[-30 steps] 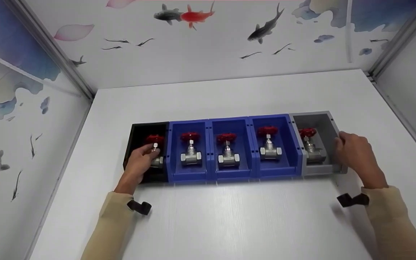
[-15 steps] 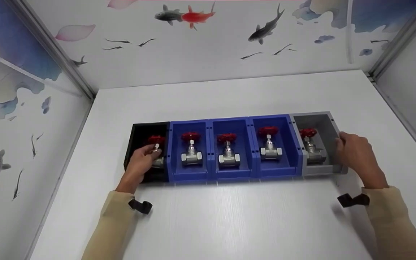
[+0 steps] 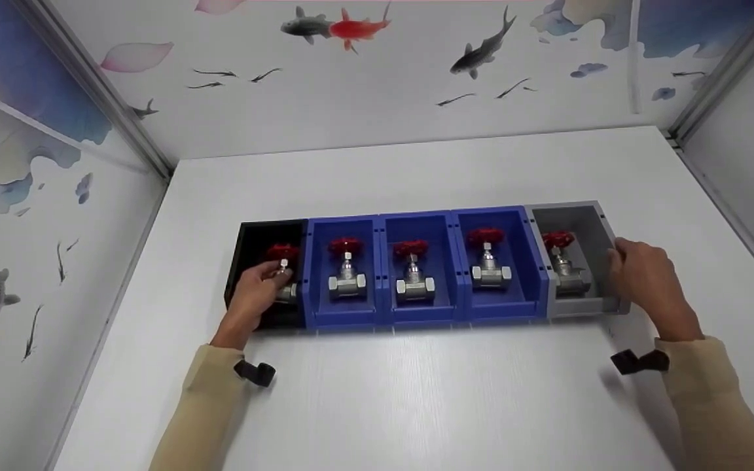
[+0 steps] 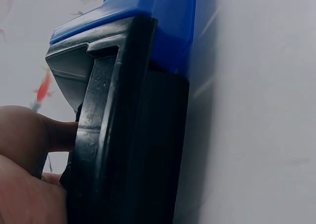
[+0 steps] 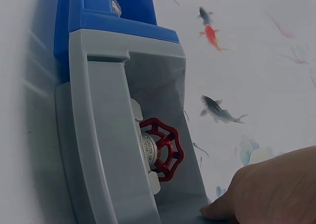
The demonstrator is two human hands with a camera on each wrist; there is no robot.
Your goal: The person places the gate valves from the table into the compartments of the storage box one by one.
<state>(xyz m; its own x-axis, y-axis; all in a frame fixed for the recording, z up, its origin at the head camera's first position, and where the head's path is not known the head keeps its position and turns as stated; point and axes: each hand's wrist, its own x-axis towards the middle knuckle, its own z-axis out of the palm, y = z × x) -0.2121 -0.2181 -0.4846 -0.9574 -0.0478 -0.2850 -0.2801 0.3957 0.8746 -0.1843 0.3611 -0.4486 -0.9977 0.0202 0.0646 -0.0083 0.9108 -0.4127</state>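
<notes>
My left hand (image 3: 252, 294) reaches into the black bin (image 3: 238, 252) at the row's left end. Its thumb and fingers pinch the gate valve (image 3: 284, 263) there at its metal neck, below the red handwheel; the hand covers part of the valve body. In the left wrist view the bin's front wall (image 4: 113, 150) hides the fingertips. My right hand (image 3: 648, 278) grips the right side wall of the grey bin (image 3: 583, 226) at the other end, thumb (image 5: 217, 209) on the wall. Inside lies another gate valve (image 5: 168, 150) with a red handwheel.
Between the end bins stand a left blue bin (image 3: 344, 320), a middle blue bin (image 3: 419, 317) and a right blue bin (image 3: 501, 312), side by side, each holding a red-wheeled valve. The row sits on a white table (image 3: 410, 399) with printed wall panels (image 3: 377, 85) behind and beside it.
The valve under my left hand has shifted and tilted very slightly in the black bin. My right hand and the row of bins keep their places.
</notes>
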